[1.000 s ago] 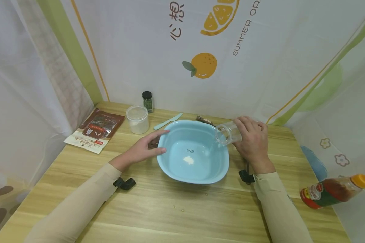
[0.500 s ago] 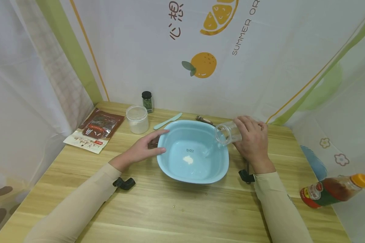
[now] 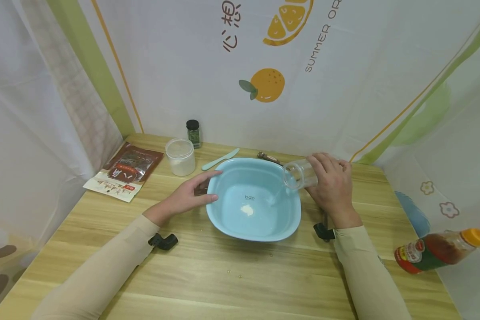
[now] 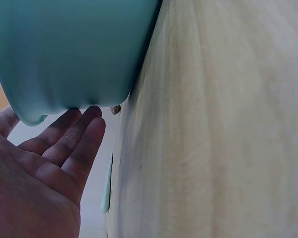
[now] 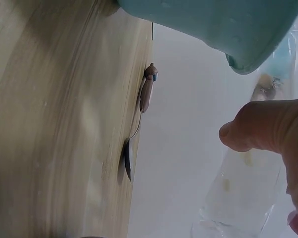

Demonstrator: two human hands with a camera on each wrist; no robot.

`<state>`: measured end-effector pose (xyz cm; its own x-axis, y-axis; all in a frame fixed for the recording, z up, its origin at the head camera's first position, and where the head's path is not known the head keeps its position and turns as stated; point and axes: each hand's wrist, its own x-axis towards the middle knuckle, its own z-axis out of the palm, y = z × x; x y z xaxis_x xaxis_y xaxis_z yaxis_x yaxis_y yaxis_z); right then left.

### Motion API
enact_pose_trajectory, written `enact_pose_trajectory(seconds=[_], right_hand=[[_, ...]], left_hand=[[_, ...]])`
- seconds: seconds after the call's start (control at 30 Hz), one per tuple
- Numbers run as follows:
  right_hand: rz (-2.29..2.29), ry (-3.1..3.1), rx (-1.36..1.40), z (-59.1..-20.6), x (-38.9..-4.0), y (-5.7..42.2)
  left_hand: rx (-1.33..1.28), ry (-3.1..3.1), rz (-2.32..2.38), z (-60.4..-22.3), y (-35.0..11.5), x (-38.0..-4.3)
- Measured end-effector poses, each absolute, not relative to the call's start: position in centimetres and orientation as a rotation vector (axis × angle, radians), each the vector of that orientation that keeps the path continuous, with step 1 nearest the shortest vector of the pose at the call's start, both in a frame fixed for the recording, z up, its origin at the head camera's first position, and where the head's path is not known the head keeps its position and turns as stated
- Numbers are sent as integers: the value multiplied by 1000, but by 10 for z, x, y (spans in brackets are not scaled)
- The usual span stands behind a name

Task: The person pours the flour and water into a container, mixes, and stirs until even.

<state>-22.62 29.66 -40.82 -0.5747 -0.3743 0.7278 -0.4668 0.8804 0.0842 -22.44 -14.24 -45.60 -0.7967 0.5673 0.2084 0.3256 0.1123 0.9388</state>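
A light-blue plastic basin (image 3: 240, 226) stands on the wooden table, a shallow layer of clear liquid in its bottom. At its left side, my left hand (image 3: 188, 193) holds the rim, thumb and index fingertip over the edge. In the left wrist view, the other fingers (image 4: 84, 148) lie against the outer wall. My right hand (image 3: 333, 189) grips a clear plastic jar (image 3: 310, 174), tipped sideways with its mouth over the basin's right rim. A thin stream of clear liquid (image 3: 278, 195) runs from it down the inner wall. My right thumb (image 5: 258, 126) lies along the jar.
Behind the basin lie a pale green knife (image 3: 221, 160) and a spoon (image 5: 146, 94) with a brown handle. Farther left are a tub of white powder (image 3: 181, 158), a small black-lidded spice jar (image 3: 193, 133) and a spice packet (image 3: 124, 171). A sauce bottle (image 3: 436, 252) stands at right.
Liquid keeps running from the jar; the stream is thinner now and less is left at the jar's mouth. Both hands and the basin stay in nearly the same place.
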Motion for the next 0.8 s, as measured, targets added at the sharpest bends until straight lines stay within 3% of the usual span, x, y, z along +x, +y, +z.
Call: enact_pose_trajectory(seconds=[0.8], right_hand=[[497, -2434, 389, -409, -227, 305]], left_hand=[[918, 2189, 1746, -458, -144, -225]])
